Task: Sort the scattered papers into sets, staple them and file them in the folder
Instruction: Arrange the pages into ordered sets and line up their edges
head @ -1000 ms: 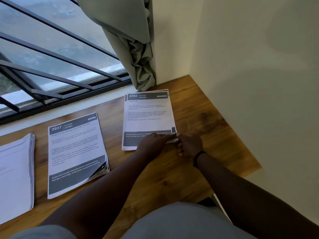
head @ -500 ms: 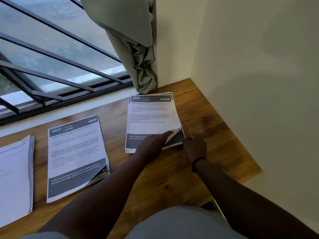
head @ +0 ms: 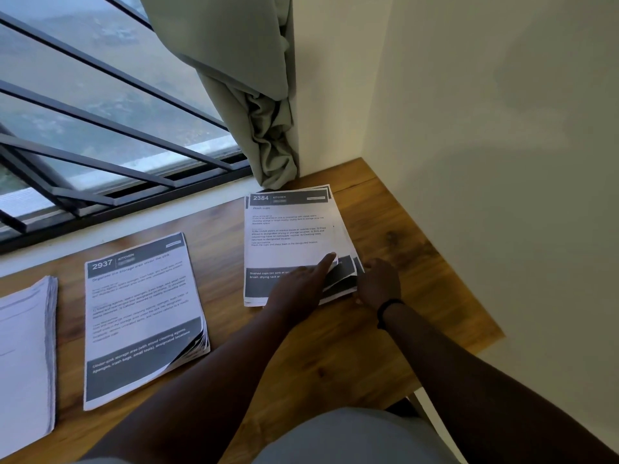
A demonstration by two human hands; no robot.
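Wooden desk (head: 351, 346), fitted into a wall corner under a barred window (head: 100, 122), with a bunched grey-green curtain (head: 254, 105) hanging to its far edge at about 12 o'clock. Blank-faced paper stack (head: 23, 356), thick, at 9 o'clock, partly out of frame. Stack headed 2937 (head: 140, 316), at 8 o'clock from the hands, well apart from them, lying askew with its near right corner curled up; risk: those loose corners may catch a passing sleeve or sheet. Stack headed 2384 (head: 291, 236), at 12 o'clock, the one being worked, its far edge just beside the curtain hem. Its near right corner is fanned, several sheets lifted and slid out of register. Left hand (head: 298, 289): lies flat on the near part of this stack, forefinger stretched out with its tip on the turned-up corner of the top sheet; fingers straight, gripping nothing. Right hand (head: 378, 283): at the stack's near right corner, fingers bent down against the sheet edges; whether it pinches any cannot be told, the fingertips being hidden. Black wristband (head: 388, 306) on the right wrist. Hazards, judged: a count or split made at the fanned corner may take two clinging sheets as one, giving a wrong set; downward pressure may crease the curled corner; sheets pushed further askew would staple unevenly. No stapler or folder in view.
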